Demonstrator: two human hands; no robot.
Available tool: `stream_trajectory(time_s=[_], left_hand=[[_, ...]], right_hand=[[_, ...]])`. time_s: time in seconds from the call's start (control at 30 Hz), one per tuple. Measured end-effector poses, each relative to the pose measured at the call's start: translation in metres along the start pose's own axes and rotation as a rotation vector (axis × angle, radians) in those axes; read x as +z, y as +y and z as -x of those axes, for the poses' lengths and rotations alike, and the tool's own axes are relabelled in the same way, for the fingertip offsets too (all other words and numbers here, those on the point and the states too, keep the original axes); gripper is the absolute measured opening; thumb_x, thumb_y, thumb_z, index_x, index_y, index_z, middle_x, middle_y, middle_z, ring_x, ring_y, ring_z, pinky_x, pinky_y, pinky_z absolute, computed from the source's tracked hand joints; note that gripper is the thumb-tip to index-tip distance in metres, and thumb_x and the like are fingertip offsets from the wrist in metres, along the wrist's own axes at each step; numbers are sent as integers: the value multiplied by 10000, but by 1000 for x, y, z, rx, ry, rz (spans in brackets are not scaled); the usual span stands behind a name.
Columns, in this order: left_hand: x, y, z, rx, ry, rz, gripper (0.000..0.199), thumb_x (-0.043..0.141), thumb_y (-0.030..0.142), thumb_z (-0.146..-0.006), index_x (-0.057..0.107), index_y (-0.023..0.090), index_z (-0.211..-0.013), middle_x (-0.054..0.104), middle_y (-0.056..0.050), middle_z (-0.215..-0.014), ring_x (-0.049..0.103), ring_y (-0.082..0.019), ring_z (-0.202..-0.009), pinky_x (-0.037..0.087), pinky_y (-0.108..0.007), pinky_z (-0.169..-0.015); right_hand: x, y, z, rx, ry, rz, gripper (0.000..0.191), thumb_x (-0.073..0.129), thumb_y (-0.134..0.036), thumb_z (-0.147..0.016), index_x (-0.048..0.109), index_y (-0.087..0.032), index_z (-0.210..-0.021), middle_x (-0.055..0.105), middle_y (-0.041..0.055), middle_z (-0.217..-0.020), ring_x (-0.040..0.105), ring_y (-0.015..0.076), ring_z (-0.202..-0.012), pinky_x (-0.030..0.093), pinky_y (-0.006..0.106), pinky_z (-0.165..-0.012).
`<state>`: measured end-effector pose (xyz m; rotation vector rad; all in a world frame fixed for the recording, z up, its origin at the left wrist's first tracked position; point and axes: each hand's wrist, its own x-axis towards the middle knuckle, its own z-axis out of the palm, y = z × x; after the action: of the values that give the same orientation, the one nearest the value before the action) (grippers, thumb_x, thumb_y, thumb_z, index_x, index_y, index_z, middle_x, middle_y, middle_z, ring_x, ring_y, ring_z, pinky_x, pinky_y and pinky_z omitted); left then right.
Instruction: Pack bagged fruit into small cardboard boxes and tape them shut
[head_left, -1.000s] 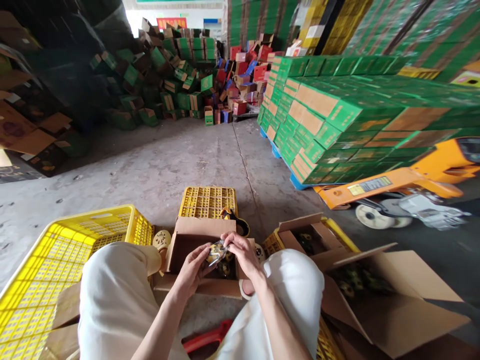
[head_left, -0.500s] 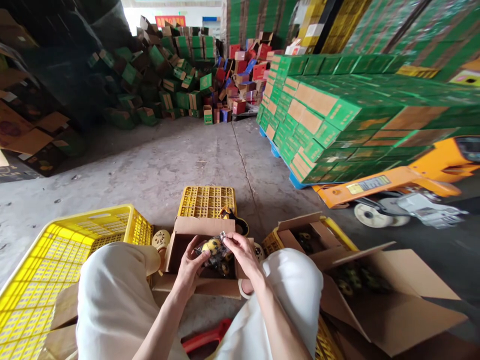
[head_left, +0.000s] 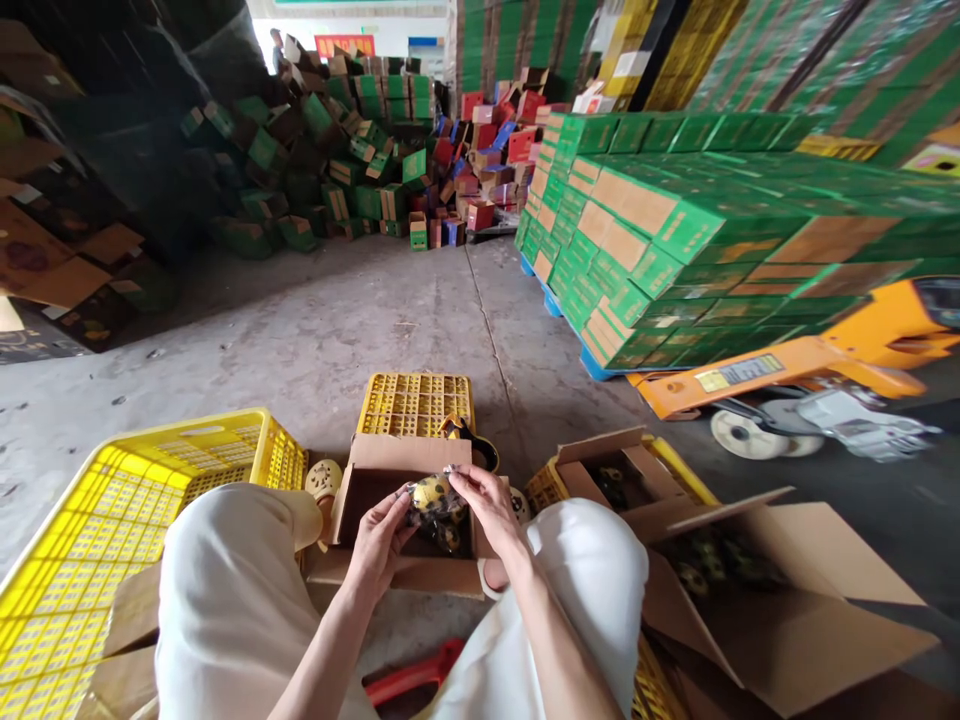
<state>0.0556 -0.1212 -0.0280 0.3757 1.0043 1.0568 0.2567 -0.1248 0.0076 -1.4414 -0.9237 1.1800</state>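
Between my two hands is a yellow, rounded fruit (head_left: 430, 493) in a clear plastic wrapper with dark spots; its exact kind I cannot make out. My left hand (head_left: 379, 540) pinches the wrapper's left end between thumb and fingers. At the opposite end, my right hand (head_left: 484, 500) pinches the twisted upper right corner. Both hands are over an open cardboard box (head_left: 409, 453) that stands between my feet. Inside that box, more wrapped pieces (head_left: 448, 537) show dark and yellow below the fruit, partly hidden by my hands.
A yellow crate (head_left: 262, 450) stands left; another yellow crate (head_left: 416, 400) lies beyond the box. Beside it is a black-and-yellow tool (head_left: 480, 447). Open cartons (head_left: 817, 640) with wrapped pieces stand right. Farther off are stacked green boxes (head_left: 675, 230) and an orange pallet jack (head_left: 810, 365).
My left hand has shifted from supporting the fruit's underside to pinching the wrapper's left end. The wrapper now looks stretched between both hands, and the fruit shows more fully.
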Motion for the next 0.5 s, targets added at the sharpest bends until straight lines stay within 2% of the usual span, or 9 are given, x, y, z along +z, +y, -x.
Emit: stream_trajectory(time_s=[0.13,0.27,0.4,0.5], left_hand=[[3,-2,1,60,20,-11,546,1051,457,-674,885,178,-1113,857,-112,-1175,821,-201,-903,654,-238,-732],[6,-5,1,92,45,-23,544,1030,497,-691,879,181,-1108,856,-111,-1171,820,-203,-913,643,-240,-743],[6,-5,-1,98,32,-20,563,1025,501,-701,865,174,-1130,845,-120,-1217,822,-232,-995,646,-248,-774],[4,-1,-3,43,-10,-16,611,1019,501,-731,834,186,-1221,816,-136,-1298,814,-267,-1098,672,-305,-862]], right_hand=[[-2,9,-4,-8,52,31,374,804,-616,-852,862,-254,-924,832,57,-940,746,284,-940,579,396,-892],[-2,17,-7,-1,88,-10,366,807,-625,-842,854,-269,-913,826,53,-946,747,281,-957,578,391,-910],[-2,18,-9,11,56,-80,350,832,-623,-825,842,-282,-904,823,53,-978,754,288,-1002,577,399,-960],[-2,17,-10,12,72,-132,366,852,-634,-802,827,-282,-897,826,57,-996,758,296,-1011,575,412,-983]])
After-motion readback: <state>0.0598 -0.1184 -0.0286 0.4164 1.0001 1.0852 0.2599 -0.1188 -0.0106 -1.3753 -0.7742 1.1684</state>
